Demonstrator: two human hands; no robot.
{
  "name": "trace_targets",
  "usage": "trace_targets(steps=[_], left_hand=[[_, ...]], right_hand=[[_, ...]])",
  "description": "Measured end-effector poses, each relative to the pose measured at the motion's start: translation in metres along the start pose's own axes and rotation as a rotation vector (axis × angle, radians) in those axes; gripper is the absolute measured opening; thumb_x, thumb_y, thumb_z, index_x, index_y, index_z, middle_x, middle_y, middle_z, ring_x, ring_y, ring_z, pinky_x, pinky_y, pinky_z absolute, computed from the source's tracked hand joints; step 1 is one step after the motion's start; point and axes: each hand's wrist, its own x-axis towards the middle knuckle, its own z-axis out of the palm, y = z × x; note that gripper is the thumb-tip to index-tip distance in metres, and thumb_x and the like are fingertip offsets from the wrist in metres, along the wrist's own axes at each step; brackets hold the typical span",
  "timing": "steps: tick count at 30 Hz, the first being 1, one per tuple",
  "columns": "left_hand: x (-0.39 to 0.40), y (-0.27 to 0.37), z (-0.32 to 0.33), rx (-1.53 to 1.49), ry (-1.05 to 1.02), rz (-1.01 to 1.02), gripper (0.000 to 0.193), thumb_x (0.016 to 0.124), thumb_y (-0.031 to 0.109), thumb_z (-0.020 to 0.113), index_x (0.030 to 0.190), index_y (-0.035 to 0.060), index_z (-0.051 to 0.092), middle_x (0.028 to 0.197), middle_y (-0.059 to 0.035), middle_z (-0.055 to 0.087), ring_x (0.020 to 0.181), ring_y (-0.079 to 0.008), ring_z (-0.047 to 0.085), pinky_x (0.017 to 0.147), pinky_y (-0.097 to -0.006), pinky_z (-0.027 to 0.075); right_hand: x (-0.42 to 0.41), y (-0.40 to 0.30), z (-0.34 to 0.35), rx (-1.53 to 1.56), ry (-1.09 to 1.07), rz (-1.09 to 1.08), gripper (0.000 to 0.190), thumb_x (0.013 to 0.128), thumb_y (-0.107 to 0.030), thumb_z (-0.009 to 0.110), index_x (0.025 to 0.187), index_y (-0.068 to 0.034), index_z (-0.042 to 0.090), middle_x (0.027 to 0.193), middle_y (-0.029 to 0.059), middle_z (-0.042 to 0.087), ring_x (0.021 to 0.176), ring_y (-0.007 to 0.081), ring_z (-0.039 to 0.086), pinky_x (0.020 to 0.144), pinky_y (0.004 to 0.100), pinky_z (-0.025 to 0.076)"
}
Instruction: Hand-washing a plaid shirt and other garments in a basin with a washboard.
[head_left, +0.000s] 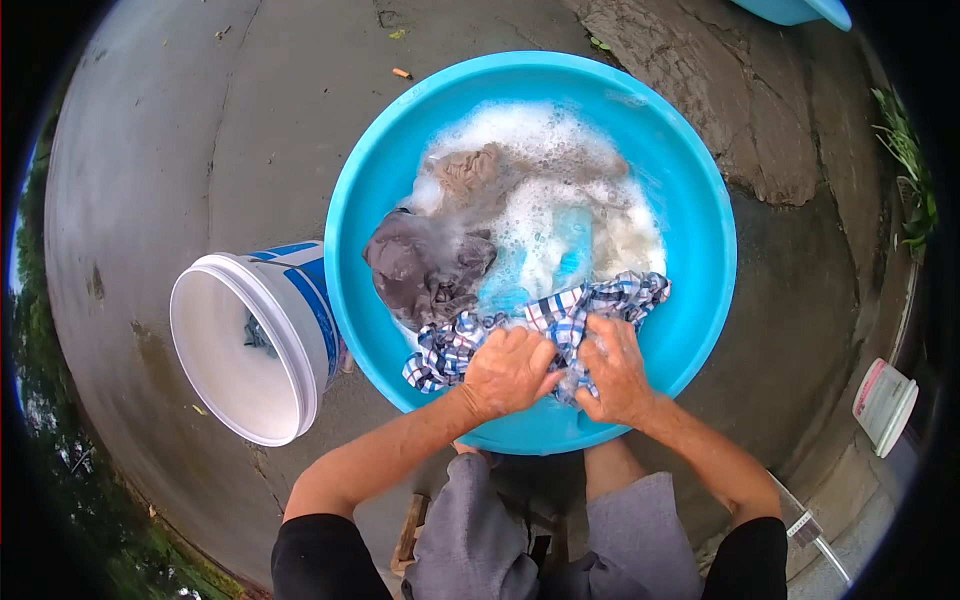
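A checked cloth garment (559, 311) in white, blue and black lies bunched across the near side of a round blue plastic basin (686, 187). My left hand (510, 371) is closed on its middle, knuckles up. Just to the right, my right hand (615, 371) grips the same garment, with a fold of wet cloth between the two hands. Beyond them, soapy water with white foam (540, 135) fills the basin's middle. A dark grey-brown garment (420, 262) is heaped at the left, and a tan garment (469, 169) pokes through the suds farther back.
Left of the basin stands a white and blue plastic bucket (300, 300) holding some dark cloth (259, 334). A white tub (885, 405) is at the far right, and part of another blue basin (795, 9) shows at the top. Wet concrete (277, 150) surrounds everything; plants (911, 172) edge the right.
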Motion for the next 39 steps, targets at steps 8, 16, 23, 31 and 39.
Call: trace_targets(steps=[8,16,23,31,39], left_hand=[[0.145,-0.043,0.008,0.017,0.058,-0.476,0.030,0.093,0.033,0.053,0.094,0.0046,0.061,0.076,-0.0160,0.066,0.073,-0.0356,0.063,0.071,-0.0443,0.048],[0.071,-0.048,-0.024,-0.139,0.195,-0.380,0.034,0.085,0.020,0.066,0.113,0.0017,0.060,0.107,-0.0169,0.063,0.109,-0.0380,0.055,0.093,-0.0470,0.041],[0.039,-0.047,-0.042,-0.035,0.178,-0.177,0.031,0.072,0.012,0.074,0.100,0.0064,0.061,0.109,-0.0094,0.060,0.106,-0.0337,0.053,0.092,-0.0457,0.038],[-0.005,0.000,-0.024,-0.187,0.056,-0.071,0.016,0.076,0.014,0.068,0.088,0.0074,0.059,0.091,-0.0090,0.055,0.084,-0.0294,0.051,0.077,-0.0425,0.037],[0.090,-0.037,0.026,0.056,0.125,-0.261,0.014,0.085,0.016,0.058,0.077,0.0050,0.056,0.072,-0.0165,0.059,0.076,-0.0336,0.059,0.070,-0.0429,0.041]], right_hand=[[0.094,0.108,0.011,0.099,0.423,0.397,0.030,0.076,-0.006,0.060,0.104,0.000,0.050,0.099,0.0198,0.053,0.096,0.0381,0.051,0.083,0.0465,0.040],[0.076,0.082,-0.026,0.424,0.432,0.515,0.053,0.062,-0.002,0.048,0.115,-0.002,0.054,0.105,0.0099,0.056,0.101,0.0204,0.053,0.092,0.0326,0.042],[0.043,0.061,-0.057,0.896,0.434,0.681,0.045,0.077,-0.010,0.059,0.121,-0.003,0.059,0.095,0.0070,0.052,0.092,0.0131,0.049,0.082,0.0254,0.040],[0.042,0.002,-0.019,0.038,0.216,0.200,0.025,0.072,-0.017,0.069,0.089,-0.002,0.060,0.093,0.0135,0.051,0.090,0.0323,0.050,0.081,0.0413,0.041],[0.077,0.073,0.018,0.031,0.456,0.442,0.022,0.082,-0.013,0.059,0.096,0.002,0.049,0.093,0.0206,0.052,0.086,0.0400,0.055,0.075,0.0476,0.044]])
